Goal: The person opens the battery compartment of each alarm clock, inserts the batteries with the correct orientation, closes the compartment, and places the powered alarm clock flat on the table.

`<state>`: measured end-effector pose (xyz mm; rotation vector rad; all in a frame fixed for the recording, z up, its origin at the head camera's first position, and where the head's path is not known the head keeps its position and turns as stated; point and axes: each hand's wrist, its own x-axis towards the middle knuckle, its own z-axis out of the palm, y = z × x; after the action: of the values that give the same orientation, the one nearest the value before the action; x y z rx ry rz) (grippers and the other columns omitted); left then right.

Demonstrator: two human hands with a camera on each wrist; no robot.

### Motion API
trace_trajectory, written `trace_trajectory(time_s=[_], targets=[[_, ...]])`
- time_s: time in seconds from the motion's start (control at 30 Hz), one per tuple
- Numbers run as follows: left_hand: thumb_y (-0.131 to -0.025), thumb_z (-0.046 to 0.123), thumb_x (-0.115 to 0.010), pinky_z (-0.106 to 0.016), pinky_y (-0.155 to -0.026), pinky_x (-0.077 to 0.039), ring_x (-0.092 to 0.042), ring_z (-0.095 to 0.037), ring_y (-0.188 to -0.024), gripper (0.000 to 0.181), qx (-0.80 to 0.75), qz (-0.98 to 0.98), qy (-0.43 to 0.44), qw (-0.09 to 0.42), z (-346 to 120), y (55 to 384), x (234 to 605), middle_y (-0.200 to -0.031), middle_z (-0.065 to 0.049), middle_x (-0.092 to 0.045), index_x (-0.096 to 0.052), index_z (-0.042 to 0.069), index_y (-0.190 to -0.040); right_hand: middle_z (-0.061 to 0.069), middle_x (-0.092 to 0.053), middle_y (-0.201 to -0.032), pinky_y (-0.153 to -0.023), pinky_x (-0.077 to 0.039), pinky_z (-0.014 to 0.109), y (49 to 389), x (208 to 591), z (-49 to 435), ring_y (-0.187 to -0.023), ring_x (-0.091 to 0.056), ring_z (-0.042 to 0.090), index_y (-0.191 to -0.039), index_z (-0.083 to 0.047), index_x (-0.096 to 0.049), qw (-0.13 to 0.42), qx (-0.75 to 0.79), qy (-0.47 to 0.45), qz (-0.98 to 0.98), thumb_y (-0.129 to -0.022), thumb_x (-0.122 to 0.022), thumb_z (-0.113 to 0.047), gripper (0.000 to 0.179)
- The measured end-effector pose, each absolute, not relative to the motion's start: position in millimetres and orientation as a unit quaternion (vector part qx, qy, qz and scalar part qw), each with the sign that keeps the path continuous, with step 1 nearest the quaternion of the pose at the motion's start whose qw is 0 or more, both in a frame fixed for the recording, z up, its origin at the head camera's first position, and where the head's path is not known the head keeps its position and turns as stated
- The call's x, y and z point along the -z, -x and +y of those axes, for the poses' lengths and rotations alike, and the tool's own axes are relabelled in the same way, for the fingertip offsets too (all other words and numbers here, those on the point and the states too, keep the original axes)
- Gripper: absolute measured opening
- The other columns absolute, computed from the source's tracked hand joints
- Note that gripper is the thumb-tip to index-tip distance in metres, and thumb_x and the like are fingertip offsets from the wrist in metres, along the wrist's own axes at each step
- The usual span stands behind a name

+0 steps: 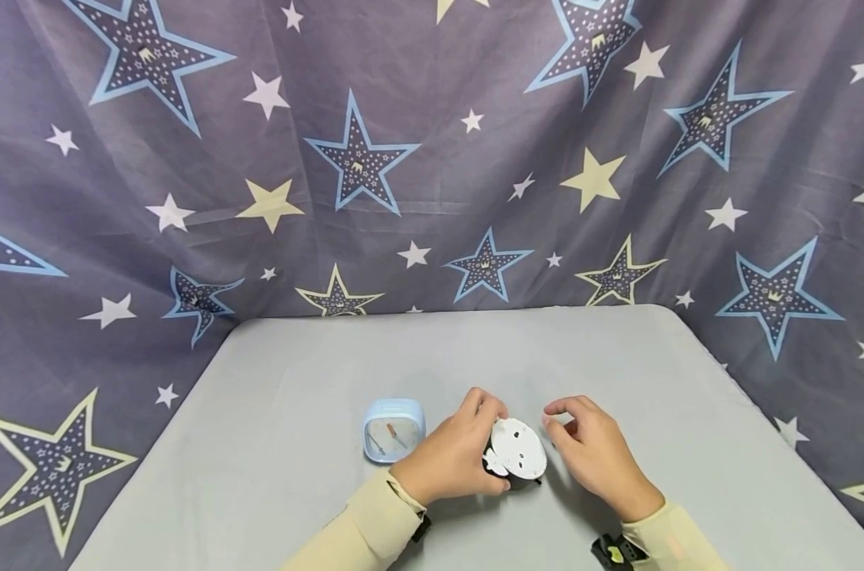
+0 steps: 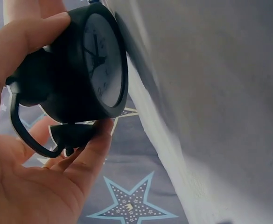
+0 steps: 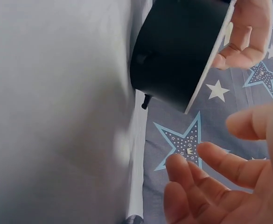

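Note:
My left hand grips a black twin-bell alarm clock by its sides, near its bells and handle. The clock's white back, with small dark spots, faces up in the head view. Its dial shows in the left wrist view, turned toward the grey tabletop. Just right of the clock is my right hand, apart from it and holding nothing. In the right wrist view its fingers are loosely bent below the black casing, where a short black foot sticks out.
A light blue square clock stands on the grey table, left of my left hand. Behind the table hangs a purple-grey curtain printed with stars, which also runs along both sides.

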<state>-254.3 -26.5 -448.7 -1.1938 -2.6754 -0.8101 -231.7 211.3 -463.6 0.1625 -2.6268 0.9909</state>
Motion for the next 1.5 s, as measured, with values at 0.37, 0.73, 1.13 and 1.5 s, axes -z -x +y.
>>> trace_trajectory(time_s=[0.37, 0.73, 1.13, 1.5], targets=[[-0.061, 0.029, -0.093, -0.022, -0.091, -0.052, -0.059, -0.009, -0.100, 0.101, 0.230, -0.893, 0.385, 0.040, -28.0, 255.5, 451.5, -0.127, -0.004, -0.051, -0.046, 0.008, -0.148, -0.013, -0.059, -0.080, -0.066, -0.045, 0.023, 230.4, 464.6, 210.5, -0.070, -0.054, 0.005, -0.080, -0.024, -0.068, 0.176, -0.321, -0.085, -0.927, -0.087, -0.072, -0.014, 0.013], [-0.065, 0.035, -0.090, -0.021, -0.088, -0.052, -0.056, -0.008, -0.096, 0.089, 0.200, -0.904, 0.378, 0.022, -29.3, 258.7, 454.6, -0.125, -0.004, -0.053, -0.055, 0.005, -0.140, -0.015, -0.056, -0.075, -0.063, -0.044, 0.022, 229.1, 466.5, 207.0, -0.066, -0.051, 0.002, -0.075, -0.028, -0.069, 0.171, -0.302, -0.130, -0.929, -0.080, -0.082, -0.015, 0.019], [-0.063, 0.046, -0.093, -0.020, -0.084, -0.052, -0.055, -0.006, -0.091, 0.090, 0.177, -0.909, 0.377, 0.012, -29.0, 259.7, 459.2, -0.118, -0.004, -0.053, -0.059, 0.004, -0.135, -0.018, -0.056, -0.073, -0.063, -0.044, 0.021, 224.2, 465.6, 202.1, -0.067, -0.052, 0.001, -0.072, -0.028, -0.073, 0.190, -0.269, -0.144, -0.933, -0.075, -0.088, -0.017, 0.019], [-0.066, 0.058, -0.087, -0.020, -0.067, -0.047, -0.050, -0.005, -0.080, 0.080, 0.139, -0.919, 0.369, 0.023, -27.4, 257.8, 460.1, -0.100, 0.004, -0.056, -0.063, 0.009, -0.125, -0.017, -0.055, -0.072, -0.058, -0.041, 0.022, 216.8, 462.7, 190.1, -0.063, -0.047, -0.002, -0.069, -0.027, -0.075, 0.199, -0.211, -0.116, -0.950, -0.073, -0.087, -0.024, 0.013]])
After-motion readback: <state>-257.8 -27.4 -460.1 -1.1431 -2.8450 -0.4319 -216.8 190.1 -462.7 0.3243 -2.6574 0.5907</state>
